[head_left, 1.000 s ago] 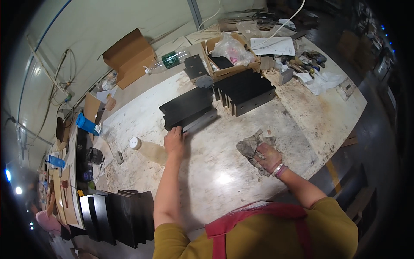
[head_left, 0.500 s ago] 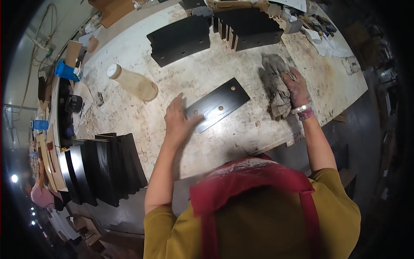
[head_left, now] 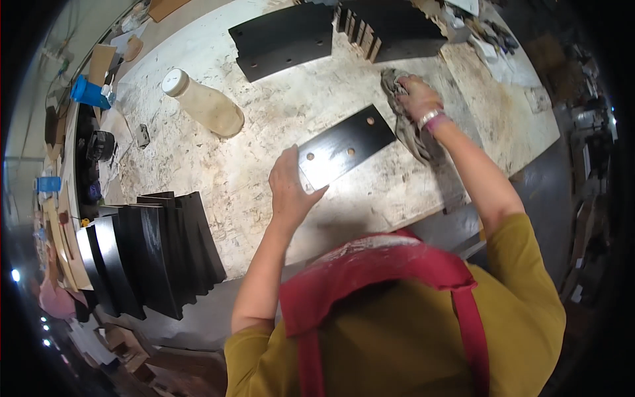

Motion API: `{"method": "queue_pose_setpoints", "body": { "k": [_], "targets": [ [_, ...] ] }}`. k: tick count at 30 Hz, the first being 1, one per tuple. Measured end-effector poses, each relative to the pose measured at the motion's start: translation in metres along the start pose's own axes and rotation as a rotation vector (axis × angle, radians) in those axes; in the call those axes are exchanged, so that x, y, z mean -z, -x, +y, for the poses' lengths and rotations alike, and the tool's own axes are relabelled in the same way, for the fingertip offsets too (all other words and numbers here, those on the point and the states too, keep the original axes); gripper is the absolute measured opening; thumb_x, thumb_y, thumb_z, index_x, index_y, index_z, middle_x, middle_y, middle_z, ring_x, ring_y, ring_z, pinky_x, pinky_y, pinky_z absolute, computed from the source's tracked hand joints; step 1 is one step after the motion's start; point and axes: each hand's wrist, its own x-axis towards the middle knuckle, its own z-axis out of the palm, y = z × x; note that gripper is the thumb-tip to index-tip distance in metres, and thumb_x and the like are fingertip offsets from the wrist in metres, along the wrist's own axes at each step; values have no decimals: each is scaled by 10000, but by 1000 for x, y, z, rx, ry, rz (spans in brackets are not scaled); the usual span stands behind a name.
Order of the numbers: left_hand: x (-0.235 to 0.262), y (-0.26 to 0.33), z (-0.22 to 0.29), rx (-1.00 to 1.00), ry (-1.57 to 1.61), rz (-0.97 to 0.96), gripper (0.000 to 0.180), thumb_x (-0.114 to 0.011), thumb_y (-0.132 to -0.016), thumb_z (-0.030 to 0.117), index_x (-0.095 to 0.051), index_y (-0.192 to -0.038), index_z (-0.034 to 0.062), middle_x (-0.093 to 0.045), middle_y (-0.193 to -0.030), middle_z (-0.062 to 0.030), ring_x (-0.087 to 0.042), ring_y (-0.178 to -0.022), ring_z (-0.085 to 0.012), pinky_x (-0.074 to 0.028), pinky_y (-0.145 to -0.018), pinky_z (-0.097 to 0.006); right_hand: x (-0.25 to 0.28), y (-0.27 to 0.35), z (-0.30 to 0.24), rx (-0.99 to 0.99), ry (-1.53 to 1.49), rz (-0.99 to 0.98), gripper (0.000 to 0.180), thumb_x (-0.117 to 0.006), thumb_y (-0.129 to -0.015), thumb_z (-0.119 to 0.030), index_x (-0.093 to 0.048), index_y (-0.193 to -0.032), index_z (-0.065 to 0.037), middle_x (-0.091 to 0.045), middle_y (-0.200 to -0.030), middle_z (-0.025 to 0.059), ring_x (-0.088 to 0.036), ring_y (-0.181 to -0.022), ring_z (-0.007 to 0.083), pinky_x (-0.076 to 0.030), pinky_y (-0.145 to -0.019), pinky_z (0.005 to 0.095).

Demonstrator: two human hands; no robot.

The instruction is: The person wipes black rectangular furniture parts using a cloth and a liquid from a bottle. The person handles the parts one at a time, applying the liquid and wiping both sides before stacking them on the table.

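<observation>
A flat black board (head_left: pixel 337 159) with three round holes lies on the stained white tabletop (head_left: pixel 278 119), its surface shiny. My left hand (head_left: pixel 291 185) is at the board's left end, thumb and fingers spread along its edges. Off the board's far right end, my right hand (head_left: pixel 419 99) is closed on a crumpled grey rag (head_left: pixel 409 129), part of which trails down onto the table. Left of the board lies a clear bottle (head_left: pixel 210 111) with a white cap and a cloudy, yellowish tint.
Black boards stand in a row (head_left: pixel 155 255) at the table's left edge. Two more groups of black boards, one on the left (head_left: pixel 284 43) and one on the right (head_left: pixel 403 33), stand at the back. A blue container (head_left: pixel 89 92) is at far left; tools (head_left: pixel 496 40) lie at far right.
My right hand has moved left with the rag, closer to the board. The rag is now gathered more tightly under my fingers. My left hand stays at the board's left end.
</observation>
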Motion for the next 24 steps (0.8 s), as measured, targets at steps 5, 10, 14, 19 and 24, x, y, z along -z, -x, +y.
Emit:
{"method": "queue_pose_setpoints", "body": {
  "k": [5, 10, 14, 19, 24],
  "targets": [
    [-1, 2, -5, -4, 1, 27, 1092, -872, -543, 195, -252, -1425, 25, -439, -1324, -214, -430, -1223, -373, -325, -1024, -456, -22, 28, -127, 340, -2, -257, 166, -601, -780, -145, -650, -922, -74, -650, -943, 133, -642, -834, 269, -522, -754, 422],
    [3, 0, -3, -59, 29, 18, 1048, -862, -552, 189, -283, -1403, -8, -451, -1319, -213, -440, -1216, -363, -326, -1028, -443, -36, -2, -47, -20, -127, -290, 147, -600, -829, -180, -674, -940, -118, -658, -920, 123, -653, -852, 255, -541, -733, 387],
    [1, 2, -5, -26, 27, 27, 1059, -865, -549, 200, -281, -1409, -5, -449, -1326, -202, -437, -1217, -356, -324, -1027, -447, -18, 15, -100, 378, -149, -107, 149, -598, -804, -184, -672, -914, -115, -654, -876, 114, -653, -802, 286, -539, -729, 387],
    [1, -5, -7, -38, 40, 31, 1060, -869, -536, 197, -295, -1405, 0, -462, -1305, -200, -445, -1197, -359, -326, -1025, -445, -43, 35, -112, 271, -167, -122, 127, -597, -784, -163, -688, -862, -120, -649, -792, 117, -637, -781, 291, -529, -750, 378],
    [-1, 0, -6, -43, 44, 51, 1065, -871, -539, 203, -290, -1407, -2, -475, -1291, -207, -452, -1192, -361, -327, -1023, -444, -25, 17, -108, 427, 48, -163, 179, -519, -799, -103, -651, -918, -88, -667, -918, 138, -666, -703, 277, -540, -655, 411]
  ]
}}
